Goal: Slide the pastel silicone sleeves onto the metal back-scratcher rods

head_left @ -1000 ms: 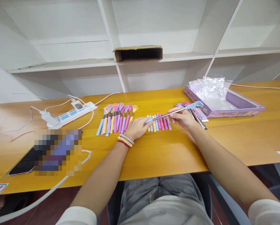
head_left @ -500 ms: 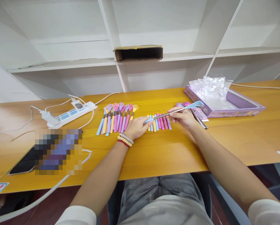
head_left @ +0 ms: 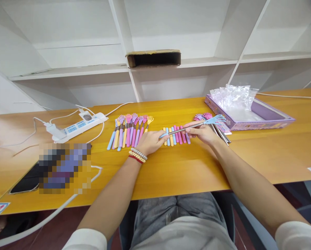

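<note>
My left hand (head_left: 152, 141) is closed on a light blue handle (head_left: 164, 135), most of it hidden in the fingers. From that handle a metal rod (head_left: 180, 130) runs right to a light blue claw head (head_left: 215, 119). The fingers of my right hand (head_left: 201, 132) pinch the rod just below the claw. Under the rod lies a row of loose yellow, blue, pink and purple handles (head_left: 180, 136). Left of my left hand, several back scratchers with handles and claw heads (head_left: 129, 131) lie side by side. Pink and purple claws with metal rods (head_left: 219, 132) lie behind my right hand.
A purple tray (head_left: 264, 124) with clear plastic bags (head_left: 233, 99) stands at the right. At the left are a white power strip (head_left: 79, 126) with cables and a black phone (head_left: 27, 178). White shelving behind the table holds a cardboard box (head_left: 154, 59).
My right hand and the claw end have shifted slightly, and the rod now lies at a flatter angle. My left hand has moved a little left, still holding the handle.
</note>
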Motion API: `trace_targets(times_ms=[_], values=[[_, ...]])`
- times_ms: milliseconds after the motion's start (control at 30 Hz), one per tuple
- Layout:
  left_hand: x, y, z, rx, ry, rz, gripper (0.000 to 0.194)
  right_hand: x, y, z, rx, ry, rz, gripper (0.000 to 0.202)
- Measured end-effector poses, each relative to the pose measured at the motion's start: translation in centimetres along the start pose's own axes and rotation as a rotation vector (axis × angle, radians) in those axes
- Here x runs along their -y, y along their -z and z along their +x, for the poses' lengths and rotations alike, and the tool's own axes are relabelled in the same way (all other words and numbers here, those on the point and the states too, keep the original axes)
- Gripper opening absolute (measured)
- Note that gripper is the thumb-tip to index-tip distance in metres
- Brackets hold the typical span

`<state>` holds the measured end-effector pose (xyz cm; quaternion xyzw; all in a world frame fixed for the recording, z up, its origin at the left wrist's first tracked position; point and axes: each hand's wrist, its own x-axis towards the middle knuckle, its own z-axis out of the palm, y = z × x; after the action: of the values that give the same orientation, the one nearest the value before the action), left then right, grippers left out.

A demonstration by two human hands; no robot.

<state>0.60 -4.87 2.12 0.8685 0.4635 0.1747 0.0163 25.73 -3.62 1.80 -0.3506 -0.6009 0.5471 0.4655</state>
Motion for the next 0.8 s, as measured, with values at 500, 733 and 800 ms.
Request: trace_targets(times_ms=[500, 733, 800], values=[[-0.42, 0.18, -0.05, -0.061, 0.008, -0.001, 0.042, -0.38, 0.2, 0.13, 0.055, 0.063, 0.025, 0.026], [-0.15, 0.25, 0.17, -0.03, 0.039, -0.114, 0.045, -0.82, -0.33, 0.23, 0.126, 0.014, 0.043, 0.035], [0.09, 0.23, 0.22, -0.041, 0.073, -0.108, 0.046, -0.82, -0.25, 0.31, 0.071, 0.01, 0.073, 0.042]])
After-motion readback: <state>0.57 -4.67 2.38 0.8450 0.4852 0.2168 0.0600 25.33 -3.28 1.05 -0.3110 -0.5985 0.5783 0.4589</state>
